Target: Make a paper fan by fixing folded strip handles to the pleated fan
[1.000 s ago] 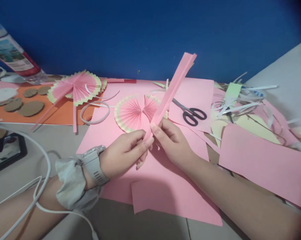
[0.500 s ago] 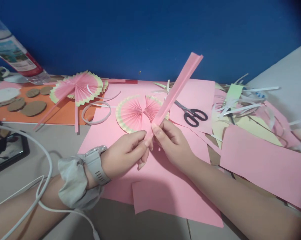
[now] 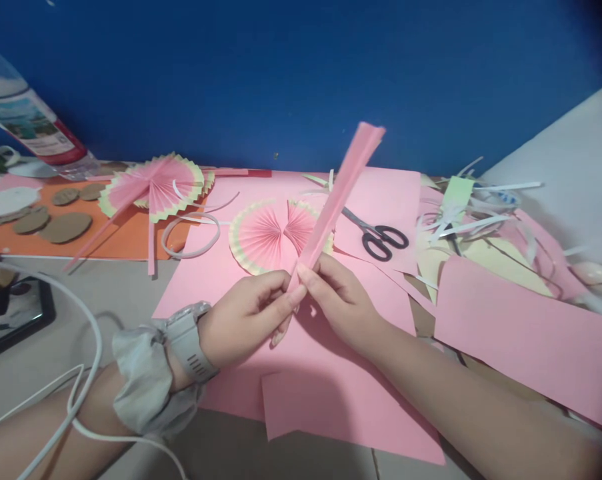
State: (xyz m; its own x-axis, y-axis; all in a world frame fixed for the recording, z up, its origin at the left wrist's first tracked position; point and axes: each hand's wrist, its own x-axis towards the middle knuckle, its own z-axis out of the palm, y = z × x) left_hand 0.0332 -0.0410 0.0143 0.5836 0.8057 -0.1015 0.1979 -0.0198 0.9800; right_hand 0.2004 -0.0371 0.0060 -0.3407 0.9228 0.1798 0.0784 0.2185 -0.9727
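Observation:
Both hands pinch the lower end of a long folded pink paper strip [image 3: 341, 183], which slants up to the right. My left hand [image 3: 253, 310], with a grey watch and scrunchie at its wrist, closes on the bottom tip. Just above it, my right hand [image 3: 338, 297] grips the strip between thumb and fingers. Behind the strip lies a pleated pink paper fan [image 3: 258, 237] with a pale yellow-green rim, partly hidden by the strip. It rests on large pink paper sheets [image 3: 241, 380]. Scissors [image 3: 381, 241] with black handles lie to the right of the strip.
A second pleated fan [image 3: 175, 187] with paper sticks sits on orange paper [image 3: 111, 243] beside cardboard discs [image 3: 67, 228]. At left are a plastic bottle [image 3: 35, 127], a phone [image 3: 15, 313] and a white cable [image 3: 98, 333]. Paper scraps [image 3: 455, 200] and a pink sheet [image 3: 525, 340] lie at right.
The strip's upper end has dropped slightly and sits further left in view. Both hands keep their hold on its lower end. The whole view has shifted a little.

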